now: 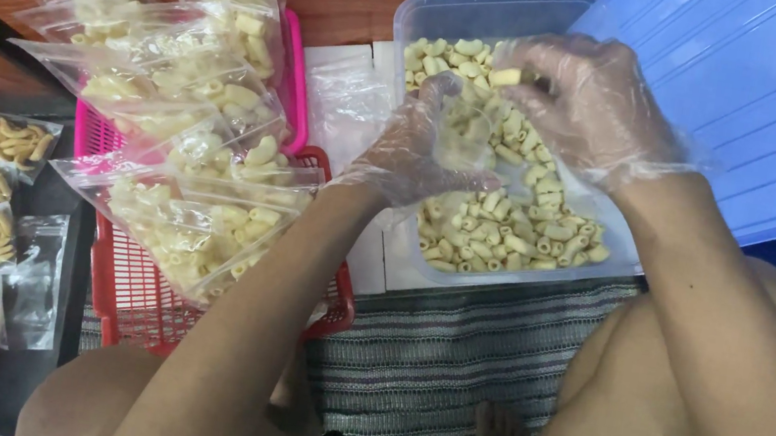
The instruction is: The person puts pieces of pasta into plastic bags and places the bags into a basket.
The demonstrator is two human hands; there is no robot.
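While the gloved left hand (pixel 413 156) pinches a small clear bag (pixel 466 138) open over the tub (pixel 495 14), the right hand (pixel 588 100) (fingers closed on pale snack pieces (pixel 506 77)) seems mid-filling, needing a careful drop into it.

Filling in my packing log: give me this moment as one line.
left hand: gloved, holds small clear bag open | right hand: gloved, pinches snack piece above bag | clear tub: pale snacks | red basket: filled bags
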